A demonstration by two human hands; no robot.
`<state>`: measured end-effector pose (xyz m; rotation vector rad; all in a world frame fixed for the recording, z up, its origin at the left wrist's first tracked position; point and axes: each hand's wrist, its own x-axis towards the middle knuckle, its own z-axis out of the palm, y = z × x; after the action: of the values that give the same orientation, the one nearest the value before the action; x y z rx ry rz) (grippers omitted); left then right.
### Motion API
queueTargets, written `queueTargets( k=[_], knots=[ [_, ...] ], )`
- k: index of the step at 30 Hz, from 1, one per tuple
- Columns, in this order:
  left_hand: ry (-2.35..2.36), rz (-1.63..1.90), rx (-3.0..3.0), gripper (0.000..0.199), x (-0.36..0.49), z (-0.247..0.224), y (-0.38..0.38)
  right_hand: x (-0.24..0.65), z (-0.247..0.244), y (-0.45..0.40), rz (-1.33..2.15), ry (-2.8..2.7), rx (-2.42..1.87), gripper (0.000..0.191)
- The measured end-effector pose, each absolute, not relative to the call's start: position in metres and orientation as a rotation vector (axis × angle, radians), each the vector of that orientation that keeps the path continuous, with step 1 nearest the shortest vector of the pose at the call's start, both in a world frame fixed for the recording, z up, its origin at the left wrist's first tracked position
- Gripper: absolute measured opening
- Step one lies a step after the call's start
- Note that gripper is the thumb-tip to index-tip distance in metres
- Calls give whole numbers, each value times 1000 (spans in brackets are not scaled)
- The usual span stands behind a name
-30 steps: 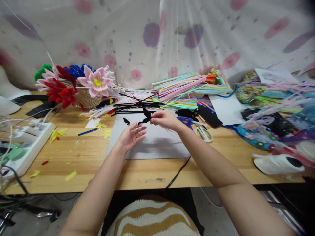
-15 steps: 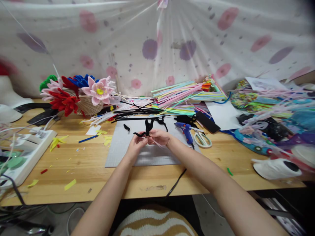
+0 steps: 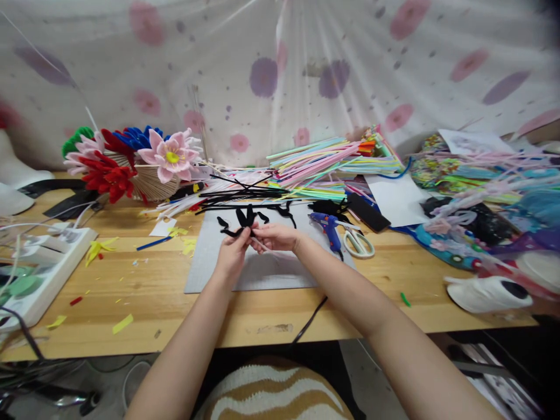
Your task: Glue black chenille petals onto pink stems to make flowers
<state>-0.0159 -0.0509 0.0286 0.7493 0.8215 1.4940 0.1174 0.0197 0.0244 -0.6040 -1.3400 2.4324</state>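
Over the grey mat, my left hand pinches the base of a black fuzzy pipe-cleaner flower with petal-like loops sticking up and a curled arm to the left. My right hand is closed at the same base, its fingertips touching those of the left. Pale thin strands run out beneath the right fingers; I cannot make out whether they are thread or stems. A loose black curled piece lies left of the flower, and another bent black piece lies behind my right hand.
A blue glue gun and white-handled scissors lie right of my hands. Behind are black pipe cleaners and a coloured pile. Finished flowers and a power strip are left; a thread spool lies right.
Both hands have shifted slightly left with the black flower, which has turned a little. A curled black end now shows above my right fingers. The whole view has shifted slightly.
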Motion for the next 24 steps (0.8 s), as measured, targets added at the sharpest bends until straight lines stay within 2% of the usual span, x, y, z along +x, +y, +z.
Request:
queueTargets(
  k=[4,9,13,17,21,24],
  knots=[
    [903,1629,623,28,-24,38,-42,115,35,14,2264,-1496,-602,32],
    [968,1626,617,32,-25,44,-40,107,33,6,2145,-1576,-675,32],
    [1062,1595,697,35,-40,52,-36,115,41,8,1923,-1694,-776,31],
    [1186,1308,1083,32,-74,88,-27,130,52,18,1802,-1522,-869,31],
    [1312,1032,1393,14,-98,128,-17,129,57,23,1779,-1368,-826,30],
    [1299,761,1586,6,-101,137,-10,119,56,19,1761,-1350,-734,33]
  ],
)
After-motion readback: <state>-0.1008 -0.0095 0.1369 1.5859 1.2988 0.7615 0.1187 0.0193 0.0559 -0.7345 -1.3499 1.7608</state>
